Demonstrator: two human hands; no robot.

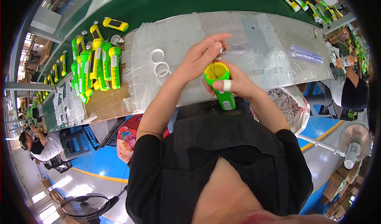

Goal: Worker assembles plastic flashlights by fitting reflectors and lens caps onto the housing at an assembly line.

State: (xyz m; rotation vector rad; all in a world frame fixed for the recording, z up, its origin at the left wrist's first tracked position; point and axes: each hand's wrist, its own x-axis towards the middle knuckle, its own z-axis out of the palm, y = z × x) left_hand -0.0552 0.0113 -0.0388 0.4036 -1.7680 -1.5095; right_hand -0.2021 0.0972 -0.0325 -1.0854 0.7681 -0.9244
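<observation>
My right hand (234, 79), a white wrap around its thumb, grips a green flashlight body (227, 101) whose wide yellow mouth faces up. Thin dark wires rise out of that mouth to a small shiny reflector (221, 53). The fingers of my left hand (202, 56) are closed on this reflector, just above the body; they partly hide it. On the table to the left of my left forearm lie several white plastic rings (156, 56), two of them overlapping.
Green and yellow flashlights (95, 65) are heaped at the table's left. A clear plastic roll (306, 54) lies to the right. Beyond the plastic-covered tabletop (258, 29) runs a green belt (170, 5). A bag of white rings (283, 105) stands below the edge. Co-workers sit at both sides.
</observation>
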